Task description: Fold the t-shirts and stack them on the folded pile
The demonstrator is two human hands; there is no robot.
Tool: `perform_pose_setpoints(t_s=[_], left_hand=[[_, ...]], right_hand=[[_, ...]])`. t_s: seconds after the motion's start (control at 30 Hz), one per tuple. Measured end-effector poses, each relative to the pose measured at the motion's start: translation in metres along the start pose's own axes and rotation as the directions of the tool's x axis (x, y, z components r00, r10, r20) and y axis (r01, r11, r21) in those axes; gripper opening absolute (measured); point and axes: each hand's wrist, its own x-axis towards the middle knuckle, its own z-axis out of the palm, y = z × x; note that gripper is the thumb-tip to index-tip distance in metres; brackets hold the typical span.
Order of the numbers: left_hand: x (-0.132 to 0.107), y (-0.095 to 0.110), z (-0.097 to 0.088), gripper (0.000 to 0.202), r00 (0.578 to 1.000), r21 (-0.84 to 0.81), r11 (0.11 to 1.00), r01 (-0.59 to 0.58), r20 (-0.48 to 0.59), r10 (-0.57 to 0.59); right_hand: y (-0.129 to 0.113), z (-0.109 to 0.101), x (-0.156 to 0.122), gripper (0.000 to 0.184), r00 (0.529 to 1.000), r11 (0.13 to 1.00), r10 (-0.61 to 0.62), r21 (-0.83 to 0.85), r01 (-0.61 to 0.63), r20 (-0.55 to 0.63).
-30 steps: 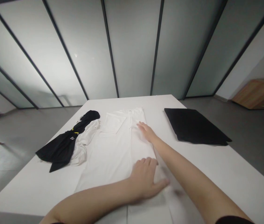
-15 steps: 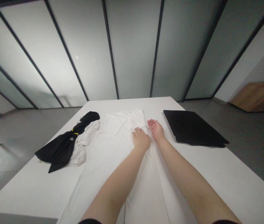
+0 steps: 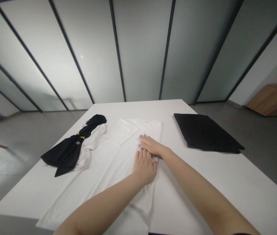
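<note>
White garment (image 3: 114, 166) lay stretched along the middle of a broad white table (image 3: 226, 186), as I watched remotely, its long axis running from near to far and its near end slanting left. Well apart on the right rested a flat black item (image 3: 207, 133); on the left, a gathered black garment (image 3: 65, 153) lay beside crumpled white fabric (image 3: 91, 143). Most of the stretched cloth spread to the left of the right hand (image 3: 151, 146) and the left hand (image 3: 145, 166), its right edge running just by them. The right sat farther up; the left was lower, its fingertips just at the other. Both appeared palm down with fingers extended, clamped on nothing I could see. Small white lettering (image 3: 78, 142) on the black garment seemed to begin with E; I could not make out the rest.
</note>
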Motion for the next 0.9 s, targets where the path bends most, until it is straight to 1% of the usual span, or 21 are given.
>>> perform_pose_setpoints(t_s=[0.07,0.13,0.3,0.4,0.6,0.73,0.9], left_hand=[[-0.005,-0.001,-0.001,0.064,0.999,-0.012,1.0,-0.014,0.037,0.015],[-0.007,-0.002,-0.002,0.066,0.998,-0.023,1.0,-0.018,0.058,0.019],[-0.006,0.0,-0.007,0.07,0.996,-0.047,0.999,-0.014,0.093,0.019],[-0.006,0.001,-0.011,0.072,0.993,-0.053,0.999,-0.012,0.12,0.018],[-0.007,0.002,-0.01,0.074,0.991,-0.042,0.999,-0.004,0.133,0.009],[-0.008,0.001,-0.008,0.074,0.992,-0.032,0.999,-0.012,0.124,0.016],[-0.007,0.001,-0.014,0.077,0.987,-0.059,0.998,0.0,0.163,0.01]], right_hand=[[0.003,0.0,0.001,0.065,0.997,0.989,0.072,-0.125,-0.074,-0.017],[0.007,-0.003,0.003,0.067,0.99,0.97,0.129,-0.2,-0.139,-0.061],[0.019,-0.011,0.015,0.073,0.962,0.931,0.23,-0.254,-0.262,-0.148],[0.028,-0.017,0.025,0.072,0.944,0.905,0.282,-0.279,-0.321,-0.171],[0.041,-0.031,0.043,0.065,0.893,0.848,0.415,-0.281,-0.449,-0.174],[0.048,-0.035,0.051,0.07,0.859,0.825,0.473,-0.243,-0.51,-0.195],[0.059,-0.038,0.056,0.075,0.831,0.813,0.508,-0.193,-0.549,-0.226]])
